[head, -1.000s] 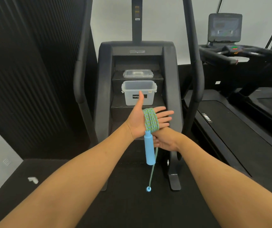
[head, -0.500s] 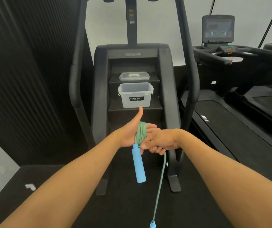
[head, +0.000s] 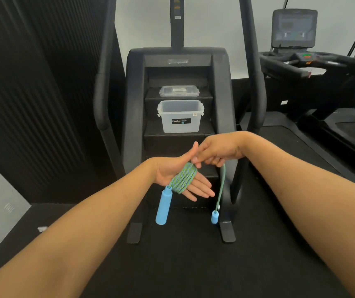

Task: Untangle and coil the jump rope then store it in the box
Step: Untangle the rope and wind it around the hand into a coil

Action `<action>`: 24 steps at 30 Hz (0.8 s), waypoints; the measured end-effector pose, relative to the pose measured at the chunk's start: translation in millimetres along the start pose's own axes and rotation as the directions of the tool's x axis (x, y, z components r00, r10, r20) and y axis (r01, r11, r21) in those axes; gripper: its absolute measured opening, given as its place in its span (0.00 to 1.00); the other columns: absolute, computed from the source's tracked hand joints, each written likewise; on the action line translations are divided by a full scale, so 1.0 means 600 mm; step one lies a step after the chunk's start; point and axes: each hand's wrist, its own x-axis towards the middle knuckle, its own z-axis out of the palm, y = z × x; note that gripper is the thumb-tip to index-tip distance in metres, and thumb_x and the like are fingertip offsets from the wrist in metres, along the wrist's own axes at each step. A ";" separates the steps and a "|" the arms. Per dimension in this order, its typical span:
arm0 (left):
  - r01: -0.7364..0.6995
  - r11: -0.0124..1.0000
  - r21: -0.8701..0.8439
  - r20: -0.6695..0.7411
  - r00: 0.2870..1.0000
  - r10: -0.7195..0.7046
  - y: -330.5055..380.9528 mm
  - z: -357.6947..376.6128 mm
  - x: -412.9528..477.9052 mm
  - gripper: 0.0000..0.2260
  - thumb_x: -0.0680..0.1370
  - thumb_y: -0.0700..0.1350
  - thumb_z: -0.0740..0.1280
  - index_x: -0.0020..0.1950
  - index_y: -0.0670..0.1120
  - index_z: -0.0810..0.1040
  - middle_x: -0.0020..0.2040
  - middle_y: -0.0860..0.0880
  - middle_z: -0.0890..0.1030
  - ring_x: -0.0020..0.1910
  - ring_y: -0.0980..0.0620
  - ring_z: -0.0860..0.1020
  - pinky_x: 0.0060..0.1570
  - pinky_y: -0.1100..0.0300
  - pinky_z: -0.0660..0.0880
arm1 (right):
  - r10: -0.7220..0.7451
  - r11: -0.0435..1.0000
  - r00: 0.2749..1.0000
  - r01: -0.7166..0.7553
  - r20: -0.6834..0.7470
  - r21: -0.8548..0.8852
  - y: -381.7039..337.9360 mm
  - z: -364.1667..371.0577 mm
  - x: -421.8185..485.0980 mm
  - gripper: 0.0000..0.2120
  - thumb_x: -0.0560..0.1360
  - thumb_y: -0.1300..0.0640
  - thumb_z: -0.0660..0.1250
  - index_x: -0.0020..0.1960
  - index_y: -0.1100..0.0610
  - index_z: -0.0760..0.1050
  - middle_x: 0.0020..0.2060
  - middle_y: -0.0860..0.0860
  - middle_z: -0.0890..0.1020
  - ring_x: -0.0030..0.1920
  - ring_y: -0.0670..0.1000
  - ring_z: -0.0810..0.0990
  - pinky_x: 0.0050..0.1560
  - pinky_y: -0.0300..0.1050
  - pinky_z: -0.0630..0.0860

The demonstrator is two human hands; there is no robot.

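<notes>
The green-and-blue jump rope [head: 183, 178] is wound in several turns around the palm of my left hand [head: 173, 174], whose fingers are flat and thumb raised. One blue handle [head: 163, 206] hangs below that hand. My right hand [head: 217, 152] sits just above the coil and pinches the free end of the rope, which drops down to the second blue handle [head: 214, 217]. The clear plastic box [head: 180, 117] stands open on a step of the stair machine, beyond both hands. Its lid [head: 179, 91] lies on the step above.
The black stair climber [head: 178, 59] with its side rails [head: 102, 87] stands straight ahead. A treadmill [head: 322, 67] is on the right, a dark ribbed wall on the left. Black floor mat lies below my arms.
My right hand has swung from under my left hand to above it, carrying the rope's free end over the coil. The dangling handle rose as the free length shortened. My left palm tilted flatter.
</notes>
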 end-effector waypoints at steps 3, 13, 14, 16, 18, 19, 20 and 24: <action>-0.066 0.993 -0.098 0.132 0.988 0.079 0.010 0.020 -0.006 0.57 0.71 0.79 0.53 0.79 0.31 0.61 0.78 0.31 0.65 0.80 0.36 0.62 0.78 0.38 0.59 | -0.078 0.993 0.992 0.086 -0.101 0.083 0.014 -0.002 0.003 0.14 0.78 0.50 0.70 0.51 0.63 0.79 0.28 0.47 0.62 0.29 0.46 0.58 0.32 0.39 0.58; -0.592 0.616 -0.520 -0.144 0.772 0.620 0.069 0.032 0.019 0.50 0.77 0.74 0.59 0.81 0.35 0.59 0.79 0.32 0.64 0.80 0.35 0.62 0.80 0.41 0.55 | -0.055 0.784 0.954 0.224 -0.295 0.579 0.093 0.063 0.046 0.13 0.85 0.60 0.56 0.43 0.55 0.71 0.29 0.49 0.65 0.28 0.44 0.60 0.32 0.39 0.57; -0.623 0.610 -0.489 -0.227 0.766 0.601 0.070 0.026 0.022 0.49 0.76 0.75 0.59 0.81 0.36 0.59 0.78 0.32 0.67 0.79 0.36 0.64 0.80 0.40 0.56 | -0.057 0.785 0.958 0.217 -0.282 0.580 0.090 0.070 0.051 0.12 0.85 0.59 0.58 0.43 0.54 0.71 0.29 0.48 0.64 0.28 0.44 0.59 0.31 0.38 0.56; -0.651 0.621 -0.437 -0.360 0.759 0.542 0.066 0.014 0.027 0.49 0.76 0.75 0.60 0.80 0.36 0.62 0.75 0.32 0.71 0.77 0.36 0.68 0.79 0.41 0.60 | -0.060 0.805 0.968 0.191 -0.243 0.562 0.083 0.074 0.056 0.10 0.84 0.59 0.60 0.44 0.56 0.73 0.30 0.49 0.65 0.28 0.44 0.59 0.32 0.39 0.56; -0.681 0.597 -0.424 -0.469 0.729 0.498 0.057 0.006 0.030 0.48 0.76 0.74 0.59 0.80 0.37 0.63 0.74 0.33 0.73 0.75 0.36 0.71 0.78 0.42 0.62 | -0.023 0.835 0.980 0.128 -0.199 0.536 0.072 0.074 0.056 0.09 0.84 0.60 0.60 0.46 0.56 0.75 0.30 0.49 0.66 0.28 0.45 0.59 0.32 0.39 0.57; -0.693 0.591 -0.412 -0.515 0.712 0.477 0.053 0.002 0.032 0.47 0.76 0.74 0.58 0.80 0.37 0.64 0.73 0.34 0.74 0.75 0.37 0.71 0.77 0.43 0.63 | 0.003 0.850 0.984 0.091 -0.177 0.519 0.069 0.074 0.057 0.08 0.83 0.60 0.60 0.47 0.57 0.76 0.30 0.49 0.67 0.29 0.45 0.60 0.32 0.39 0.58; -0.695 0.604 -0.390 -0.546 0.703 0.456 0.050 -0.003 0.034 0.46 0.77 0.74 0.57 0.79 0.37 0.65 0.73 0.35 0.74 0.75 0.37 0.71 0.77 0.43 0.64 | 0.026 0.866 0.988 0.055 -0.155 0.498 0.069 0.074 0.058 0.08 0.83 0.59 0.60 0.49 0.57 0.76 0.30 0.49 0.68 0.29 0.45 0.60 0.32 0.39 0.59; -0.589 0.767 -0.253 -0.633 0.701 0.329 0.038 -0.024 0.038 0.45 0.77 0.74 0.56 0.78 0.39 0.67 0.73 0.38 0.75 0.77 0.41 0.69 0.78 0.42 0.61 | 0.082 0.903 0.995 -0.051 -0.055 0.426 0.067 0.070 0.056 0.08 0.83 0.55 0.63 0.57 0.56 0.79 0.31 0.48 0.68 0.30 0.45 0.60 0.31 0.38 0.60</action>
